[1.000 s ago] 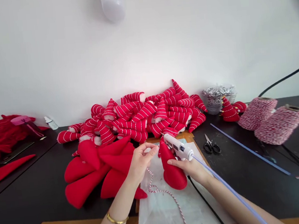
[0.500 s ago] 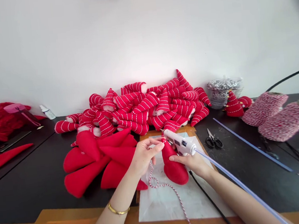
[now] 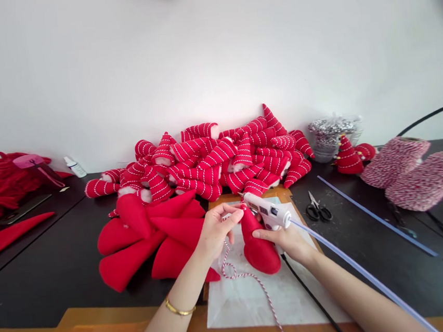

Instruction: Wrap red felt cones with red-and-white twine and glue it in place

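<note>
A plain red felt cone [image 3: 260, 248] lies over the pale work sheet, its narrow tip pointing away from me. At that tip my left hand [image 3: 217, 228] pinches the red-and-white twine [image 3: 256, 279], whose loose length curls down toward the table's front edge. My right hand [image 3: 285, 239] is closed on a white glue gun [image 3: 267, 208], its thumb also resting on the cone's side. The nozzle sits close to the tip; whether it touches is too small to tell. A translucent glue stick [image 3: 343, 256] runs out of the gun's rear.
Plain red cones [image 3: 124, 259] lie left of the sheet [image 3: 234, 303]. Behind is a heap of twine-wrapped cones [image 3: 205, 162]. To the right are scissors [image 3: 318, 209], another glue stick [image 3: 375, 215], twine spools [image 3: 423, 188] and a finished-looking cone with beads [image 3: 348, 158]. A black cord [image 3: 310, 293] trails forward.
The view has shifted slightly, so everything sits a little further right. Both hands keep nearly the same pose at the cone's tip.
</note>
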The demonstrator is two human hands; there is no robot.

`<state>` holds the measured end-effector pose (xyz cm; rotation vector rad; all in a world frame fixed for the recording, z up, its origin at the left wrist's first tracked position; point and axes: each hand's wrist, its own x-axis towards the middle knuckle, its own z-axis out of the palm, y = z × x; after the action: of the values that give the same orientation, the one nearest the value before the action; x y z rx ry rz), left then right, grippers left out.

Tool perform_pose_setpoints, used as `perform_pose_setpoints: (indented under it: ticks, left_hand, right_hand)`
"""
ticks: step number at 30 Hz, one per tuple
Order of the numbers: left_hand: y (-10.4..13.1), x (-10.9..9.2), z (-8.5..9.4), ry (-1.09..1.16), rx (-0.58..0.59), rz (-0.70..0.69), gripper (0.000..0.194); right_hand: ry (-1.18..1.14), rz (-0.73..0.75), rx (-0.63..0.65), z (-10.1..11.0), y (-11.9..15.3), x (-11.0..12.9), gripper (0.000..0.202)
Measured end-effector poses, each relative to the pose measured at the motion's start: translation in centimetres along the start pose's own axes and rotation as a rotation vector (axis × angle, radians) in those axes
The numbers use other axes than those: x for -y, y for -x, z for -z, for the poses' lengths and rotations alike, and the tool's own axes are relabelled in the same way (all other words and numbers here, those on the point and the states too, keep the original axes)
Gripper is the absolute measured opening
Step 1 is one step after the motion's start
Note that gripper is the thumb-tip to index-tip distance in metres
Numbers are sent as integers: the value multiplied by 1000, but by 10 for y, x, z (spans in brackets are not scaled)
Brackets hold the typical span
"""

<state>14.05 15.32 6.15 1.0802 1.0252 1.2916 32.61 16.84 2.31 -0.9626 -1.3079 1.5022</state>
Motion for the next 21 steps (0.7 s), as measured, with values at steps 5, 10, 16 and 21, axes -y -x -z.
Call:
perform_pose_setpoints:
  ticks: [5,10,16,21]
  left_hand:
    - [0,3,-2,-6,-21,-20,36]
    - [1,4,-3,-13,-39,-36,35]
    - [-2,9,-2,34,-118,-92,35]
    - [-8,13,2,119,-259,-109,36]
  right_hand:
    - [11,-1,7,0,1,2,48]
    - [51,38,37,1,-1,1,54]
    - [-1,204,-8,13,-2,0,45]
    - [28,241,180,23,5,1,43]
